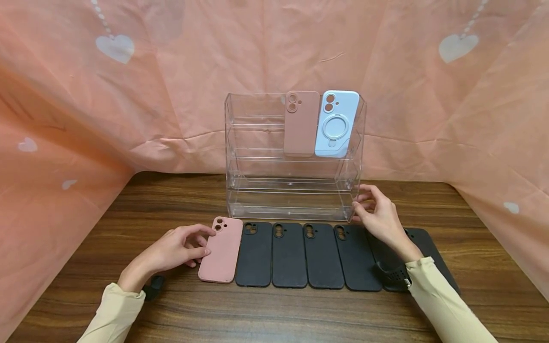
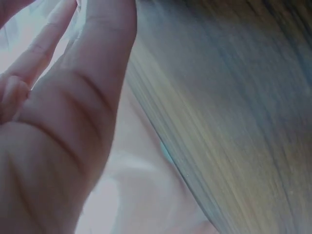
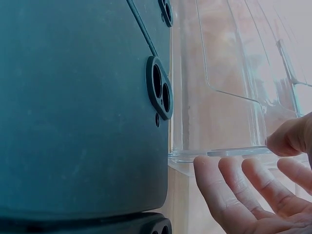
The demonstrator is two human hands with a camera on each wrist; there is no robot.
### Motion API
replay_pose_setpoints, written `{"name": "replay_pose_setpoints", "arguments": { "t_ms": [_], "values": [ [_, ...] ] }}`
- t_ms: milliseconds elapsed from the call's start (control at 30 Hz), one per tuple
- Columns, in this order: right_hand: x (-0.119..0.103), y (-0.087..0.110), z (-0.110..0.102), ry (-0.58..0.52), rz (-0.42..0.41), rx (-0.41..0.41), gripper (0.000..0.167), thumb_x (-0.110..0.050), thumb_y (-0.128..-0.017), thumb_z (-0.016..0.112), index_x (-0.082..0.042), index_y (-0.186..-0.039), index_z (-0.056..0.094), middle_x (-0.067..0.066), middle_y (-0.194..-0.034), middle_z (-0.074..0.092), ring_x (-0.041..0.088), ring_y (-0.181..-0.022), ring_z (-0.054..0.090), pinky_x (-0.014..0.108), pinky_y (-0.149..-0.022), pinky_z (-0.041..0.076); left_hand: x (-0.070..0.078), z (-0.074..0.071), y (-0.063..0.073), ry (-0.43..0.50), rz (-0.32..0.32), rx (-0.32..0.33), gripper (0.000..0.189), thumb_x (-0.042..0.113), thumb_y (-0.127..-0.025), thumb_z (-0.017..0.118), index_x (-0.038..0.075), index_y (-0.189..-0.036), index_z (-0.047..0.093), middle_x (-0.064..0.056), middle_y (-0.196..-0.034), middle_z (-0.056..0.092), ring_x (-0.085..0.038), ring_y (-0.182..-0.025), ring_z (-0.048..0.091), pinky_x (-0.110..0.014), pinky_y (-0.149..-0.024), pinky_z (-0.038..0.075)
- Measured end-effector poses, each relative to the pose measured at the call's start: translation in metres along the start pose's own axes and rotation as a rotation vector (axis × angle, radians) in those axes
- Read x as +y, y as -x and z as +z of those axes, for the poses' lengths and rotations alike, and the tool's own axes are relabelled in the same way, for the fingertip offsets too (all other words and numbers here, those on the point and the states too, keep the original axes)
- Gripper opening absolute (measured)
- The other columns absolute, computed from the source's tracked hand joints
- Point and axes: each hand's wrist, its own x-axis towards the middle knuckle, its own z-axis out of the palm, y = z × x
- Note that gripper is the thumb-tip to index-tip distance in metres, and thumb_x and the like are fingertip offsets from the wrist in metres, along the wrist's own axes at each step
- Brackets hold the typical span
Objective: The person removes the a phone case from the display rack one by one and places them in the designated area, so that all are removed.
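Observation:
A pink phone case (image 1: 220,252) lies at the left end of a row of cases. My left hand (image 1: 182,245) is at its left edge, fingers loosely bent, fingertips against or very near the side. In the left wrist view, the fingers (image 2: 73,87) are extended and their tips run out of frame. The clear tiered display stand (image 1: 291,212) stands behind the row. My right hand (image 1: 379,214) holds its lower right side wall, thumb on one side and fingertips on the other, as the right wrist view shows with the hand (image 3: 263,195).
Several black phone cases (image 1: 289,257) lie side by side, the rightmost partly under my right forearm. On the stand's top tier, a dusty-pink case (image 1: 301,128) and a light-blue case (image 1: 340,107) with a ring stand upright. Pink curtain (image 1: 184,95) surrounds the wooden table (image 1: 257,314).

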Motion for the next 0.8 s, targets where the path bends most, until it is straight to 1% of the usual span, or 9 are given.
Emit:
{"name": "replay_pose_setpoints", "arguments": {
  "t_ms": [133, 233, 400, 500, 633, 700, 767, 800],
  "values": [
    [0.000, 0.000, 0.000, -0.003, -0.002, -0.001, 0.044, 0.000, -0.096, 0.064, 0.001, -0.139, 0.052, 0.026, -0.109, 0.064, 0.012, -0.084, 0.072, 0.034, -0.064, 0.065, -0.001, 0.001, -0.002, 0.016, 0.001, -0.005, 0.044, 0.013, -0.091, 0.077, 0.005, -0.131, 0.062, -0.012, -0.099, 0.068, -0.015, -0.073, 0.068, -0.030, -0.060, 0.061],
    [0.000, 0.000, 0.000, -0.002, -0.002, -0.004, 0.044, 0.000, -0.096, 0.064, 0.001, -0.139, 0.051, 0.025, -0.109, 0.064, 0.013, -0.084, 0.072, 0.034, -0.065, 0.065, -0.002, 0.002, -0.004, -0.003, -0.005, -0.006, 0.044, 0.013, -0.089, 0.079, 0.006, -0.129, 0.063, -0.011, -0.099, 0.064, -0.015, -0.073, 0.068, -0.029, -0.060, 0.060],
    [0.000, 0.000, -0.001, -0.004, 0.003, -0.005, 0.044, 0.000, -0.096, 0.064, 0.001, -0.138, 0.052, 0.025, -0.109, 0.064, 0.011, -0.083, 0.072, 0.034, -0.065, 0.065, -0.001, 0.001, -0.007, -0.072, 0.003, -0.004, 0.042, 0.013, -0.085, 0.081, 0.007, -0.124, 0.066, -0.010, -0.097, 0.063, -0.013, -0.069, 0.066, -0.025, -0.059, 0.055],
    [0.000, 0.000, -0.002, -0.006, 0.005, -0.006, 0.043, 0.000, -0.096, 0.064, 0.002, -0.138, 0.052, 0.026, -0.109, 0.063, 0.010, -0.083, 0.072, 0.035, -0.065, 0.065, 0.001, -0.002, -0.008, -0.121, 0.016, -0.022, 0.040, 0.016, -0.085, 0.081, 0.008, -0.121, 0.067, -0.007, -0.094, 0.063, -0.012, -0.070, 0.066, -0.023, -0.060, 0.053],
    [0.000, 0.000, -0.001, 0.005, 0.004, -0.007, 0.043, 0.001, -0.096, 0.063, 0.002, -0.137, 0.052, 0.026, -0.108, 0.063, 0.017, -0.084, 0.073, 0.035, -0.065, 0.065, 0.006, -0.010, -0.009, -0.199, 0.039, -0.037, 0.039, 0.023, -0.085, 0.083, 0.010, -0.118, 0.069, -0.002, -0.090, 0.065, -0.010, -0.073, 0.065, -0.022, -0.066, 0.052],
    [0.000, -0.001, -0.001, 0.018, -0.003, -0.004, 0.042, 0.001, -0.096, 0.063, 0.003, -0.137, 0.052, 0.026, -0.107, 0.063, 0.022, -0.084, 0.073, 0.034, -0.064, 0.064, 0.011, -0.014, -0.011, -0.236, 0.060, -0.004, 0.036, 0.023, -0.086, 0.082, 0.010, -0.117, 0.070, 0.001, -0.089, 0.067, -0.009, -0.075, 0.065, -0.021, -0.069, 0.052],
    [0.001, -0.001, -0.001, 0.039, -0.013, 0.003, 0.042, 0.001, -0.096, 0.064, 0.003, -0.136, 0.053, 0.024, -0.104, 0.063, 0.026, -0.083, 0.073, 0.031, -0.062, 0.064, 0.018, -0.018, -0.015, -0.252, 0.089, 0.063, 0.033, 0.021, -0.087, 0.081, 0.011, -0.116, 0.070, 0.002, -0.090, 0.068, -0.008, -0.076, 0.066, -0.021, -0.069, 0.052],
    [0.001, -0.001, -0.001, 0.054, -0.018, 0.008, 0.041, 0.001, -0.096, 0.064, 0.002, -0.135, 0.053, 0.023, -0.102, 0.064, 0.024, -0.082, 0.072, 0.029, -0.061, 0.063, 0.022, -0.019, -0.018, -0.252, 0.104, 0.106, 0.031, 0.020, -0.088, 0.080, 0.012, -0.116, 0.070, 0.002, -0.090, 0.070, -0.008, -0.078, 0.066, -0.021, -0.069, 0.053]
  ]
}}
